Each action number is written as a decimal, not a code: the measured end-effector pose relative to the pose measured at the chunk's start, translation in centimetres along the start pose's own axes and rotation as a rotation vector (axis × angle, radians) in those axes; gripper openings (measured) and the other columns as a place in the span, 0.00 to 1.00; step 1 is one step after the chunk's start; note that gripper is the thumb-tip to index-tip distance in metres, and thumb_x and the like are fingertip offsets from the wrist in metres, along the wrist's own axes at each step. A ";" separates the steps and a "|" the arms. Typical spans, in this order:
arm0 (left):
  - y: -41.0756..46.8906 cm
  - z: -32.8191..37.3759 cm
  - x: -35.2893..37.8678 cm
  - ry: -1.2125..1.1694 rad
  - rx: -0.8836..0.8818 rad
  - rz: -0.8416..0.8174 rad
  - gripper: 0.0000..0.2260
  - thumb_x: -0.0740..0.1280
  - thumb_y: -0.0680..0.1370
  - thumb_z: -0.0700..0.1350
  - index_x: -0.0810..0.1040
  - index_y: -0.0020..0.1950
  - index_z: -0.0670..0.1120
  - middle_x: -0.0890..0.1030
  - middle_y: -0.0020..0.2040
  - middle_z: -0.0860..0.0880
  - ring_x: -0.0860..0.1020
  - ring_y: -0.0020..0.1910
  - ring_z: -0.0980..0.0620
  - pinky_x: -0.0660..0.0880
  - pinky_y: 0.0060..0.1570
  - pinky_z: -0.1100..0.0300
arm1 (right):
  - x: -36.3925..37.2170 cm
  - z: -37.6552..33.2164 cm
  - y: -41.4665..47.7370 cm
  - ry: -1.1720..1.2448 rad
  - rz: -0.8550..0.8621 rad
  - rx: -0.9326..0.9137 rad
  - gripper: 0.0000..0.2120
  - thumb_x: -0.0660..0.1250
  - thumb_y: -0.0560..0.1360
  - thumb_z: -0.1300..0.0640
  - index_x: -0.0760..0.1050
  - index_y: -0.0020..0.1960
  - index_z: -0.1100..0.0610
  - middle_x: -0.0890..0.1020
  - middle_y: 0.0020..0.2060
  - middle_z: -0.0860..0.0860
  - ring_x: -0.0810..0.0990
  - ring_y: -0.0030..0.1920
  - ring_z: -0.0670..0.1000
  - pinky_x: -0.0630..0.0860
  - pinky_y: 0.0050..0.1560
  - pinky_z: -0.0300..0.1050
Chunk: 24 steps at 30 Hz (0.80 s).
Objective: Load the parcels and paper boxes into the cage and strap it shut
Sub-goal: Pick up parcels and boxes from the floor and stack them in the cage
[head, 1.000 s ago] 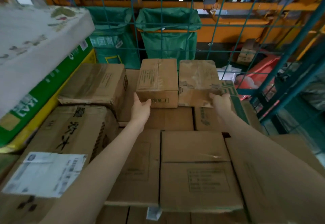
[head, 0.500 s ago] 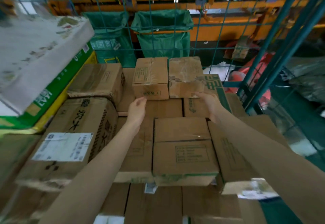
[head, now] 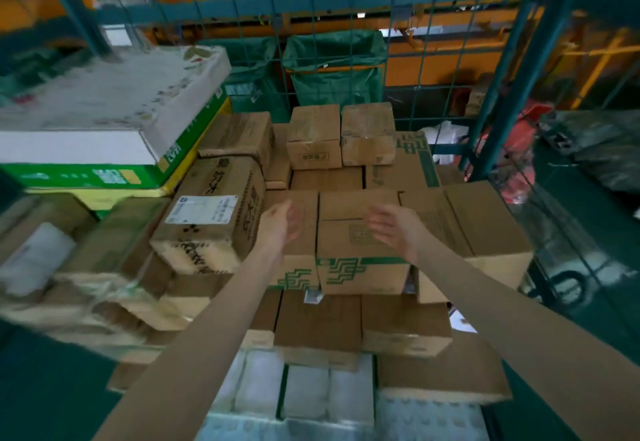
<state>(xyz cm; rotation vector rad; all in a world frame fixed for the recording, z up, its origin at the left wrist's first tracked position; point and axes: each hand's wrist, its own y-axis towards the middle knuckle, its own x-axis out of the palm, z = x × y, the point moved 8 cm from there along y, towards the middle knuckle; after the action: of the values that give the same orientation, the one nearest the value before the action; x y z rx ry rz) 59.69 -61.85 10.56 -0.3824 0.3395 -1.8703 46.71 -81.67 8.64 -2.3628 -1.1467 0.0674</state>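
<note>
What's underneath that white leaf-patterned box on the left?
A green box sits directly under the white box, with a yellow box beneath that. Anything lower is covered by brown cartons in front.

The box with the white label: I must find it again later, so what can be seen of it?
The box with the white label is closed brown cardboard with large black characters printed on its top and side. The label lies flat on its top. It sits on other cartons, just left of the left hand; contact unclear.
</note>
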 end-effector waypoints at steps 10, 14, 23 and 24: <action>-8.7 -5.5 -5.0 0.043 -0.011 -0.172 0.11 0.62 0.83 0.47 0.76 0.60 0.42 0.82 0.55 0.45 0.80 0.56 0.48 0.75 0.63 0.52 | 1.5 8.9 -11.7 0.106 0.078 0.011 0.13 0.60 0.82 0.54 0.76 0.60 0.60 0.83 0.53 0.56 0.81 0.53 0.54 0.75 0.57 0.48; -12.3 -8.2 -7.8 0.106 -0.031 -0.241 0.12 0.63 0.83 0.48 0.75 0.62 0.42 0.82 0.56 0.44 0.80 0.55 0.49 0.77 0.54 0.56 | 3.4 13.4 -17.1 0.179 0.106 0.037 0.12 0.61 0.82 0.54 0.76 0.59 0.60 0.83 0.52 0.55 0.80 0.47 0.51 0.74 0.47 0.43; -19.7 -15.6 -8.5 0.294 -0.098 -0.412 0.12 0.61 0.83 0.47 0.76 0.63 0.43 0.81 0.59 0.46 0.80 0.58 0.49 0.76 0.59 0.55 | 1.1 24.2 -29.3 0.335 0.290 0.069 0.10 0.58 0.83 0.56 0.76 0.54 0.59 0.79 0.62 0.60 0.77 0.58 0.57 0.71 0.63 0.50; -20.5 -16.8 -8.0 0.328 -0.107 -0.430 0.12 0.61 0.83 0.48 0.76 0.62 0.43 0.82 0.59 0.45 0.80 0.58 0.49 0.76 0.57 0.56 | 0.2 25.5 -30.6 0.356 0.327 0.069 0.10 0.58 0.83 0.56 0.76 0.55 0.59 0.79 0.62 0.60 0.77 0.58 0.57 0.70 0.66 0.51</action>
<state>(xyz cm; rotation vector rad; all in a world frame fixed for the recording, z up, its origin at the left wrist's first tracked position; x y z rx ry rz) 37.59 -47.00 3.06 -0.2293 0.6181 -2.3495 18.23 -55.08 0.70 -2.3557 -0.5786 -0.1916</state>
